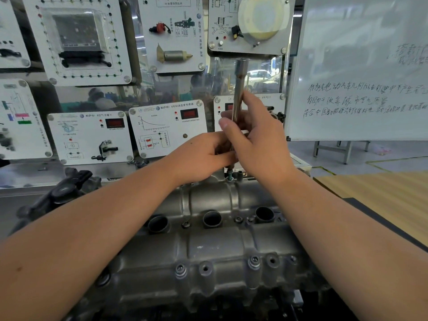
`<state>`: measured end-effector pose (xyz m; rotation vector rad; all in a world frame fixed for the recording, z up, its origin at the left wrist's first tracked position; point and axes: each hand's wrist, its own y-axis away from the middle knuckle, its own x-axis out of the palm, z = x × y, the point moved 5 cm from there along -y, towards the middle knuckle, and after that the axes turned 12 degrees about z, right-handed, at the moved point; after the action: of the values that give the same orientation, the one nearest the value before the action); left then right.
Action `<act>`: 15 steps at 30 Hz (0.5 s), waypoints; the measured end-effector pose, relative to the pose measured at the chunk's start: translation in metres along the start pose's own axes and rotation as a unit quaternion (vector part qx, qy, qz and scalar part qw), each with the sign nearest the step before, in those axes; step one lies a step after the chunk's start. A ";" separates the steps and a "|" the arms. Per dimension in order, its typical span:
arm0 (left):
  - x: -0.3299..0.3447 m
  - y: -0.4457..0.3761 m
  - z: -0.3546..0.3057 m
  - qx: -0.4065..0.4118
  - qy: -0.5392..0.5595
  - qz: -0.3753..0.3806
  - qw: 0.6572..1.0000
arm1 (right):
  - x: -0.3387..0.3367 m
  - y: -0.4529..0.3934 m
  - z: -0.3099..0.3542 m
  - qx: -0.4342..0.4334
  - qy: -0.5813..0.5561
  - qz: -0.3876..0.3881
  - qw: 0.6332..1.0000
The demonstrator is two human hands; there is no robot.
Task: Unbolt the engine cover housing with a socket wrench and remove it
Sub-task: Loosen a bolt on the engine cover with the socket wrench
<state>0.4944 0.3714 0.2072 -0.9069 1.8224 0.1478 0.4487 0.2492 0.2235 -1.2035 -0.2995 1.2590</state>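
Observation:
The grey metal engine cover housing (208,246) fills the lower middle of the view, with three round holes along its top and several bolts near its front edge. A long steel socket wrench (239,89) stands almost upright over the cover's far edge, its lower end at a bolt (230,176) there. My right hand (257,140) grips the wrench's shaft at mid-height. My left hand (203,156) holds the lower part of the shaft just under the right hand. The tool's tip is partly hidden by both hands.
A display board with sensor panels (166,128) stands right behind the engine. A whiteboard (361,72) with handwriting is at the right. A wooden table top (379,195) lies to the right of the engine. A black engine part (64,193) sits at the left.

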 end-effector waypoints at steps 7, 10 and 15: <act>0.001 0.001 0.003 -0.018 -0.006 -0.003 1.000 | 0.001 -0.001 -0.001 0.009 -0.011 0.013 1.000; -0.001 0.002 -0.001 -0.014 -0.015 -0.002 1.000 | 0.002 0.000 0.000 0.016 -0.012 0.017 1.000; 0.000 0.002 -0.005 -0.013 -0.019 0.005 1.000 | -0.001 -0.001 0.000 0.000 0.007 -0.015 1.000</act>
<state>0.4893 0.3698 0.2089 -0.9066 1.7945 0.1945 0.4487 0.2484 0.2247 -1.2044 -0.3053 1.2244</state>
